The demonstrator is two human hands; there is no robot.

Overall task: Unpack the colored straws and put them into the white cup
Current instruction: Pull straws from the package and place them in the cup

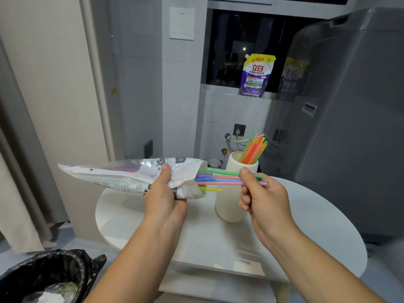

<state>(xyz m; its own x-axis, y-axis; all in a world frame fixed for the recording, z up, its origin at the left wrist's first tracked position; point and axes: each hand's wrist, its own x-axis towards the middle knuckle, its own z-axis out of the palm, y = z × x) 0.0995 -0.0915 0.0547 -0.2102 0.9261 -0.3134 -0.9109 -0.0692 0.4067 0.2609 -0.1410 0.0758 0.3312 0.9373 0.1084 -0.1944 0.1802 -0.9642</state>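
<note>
The left hand (164, 200) gripped the bag (122, 176) and the right hand (264, 200) pinched several straws (227, 178); the unheld yellow straw (213, 190) risked sliding out.

The standing straws (254, 149) lean right and crowd that side of the white cup's (229, 206) mouth; its left side is open. The bag (122, 176) and the loose straws (227, 178) I hold cross just before the rim. Bare table (207, 239) lies open near me, and the grey machine (349, 106) walls off my right.
</note>
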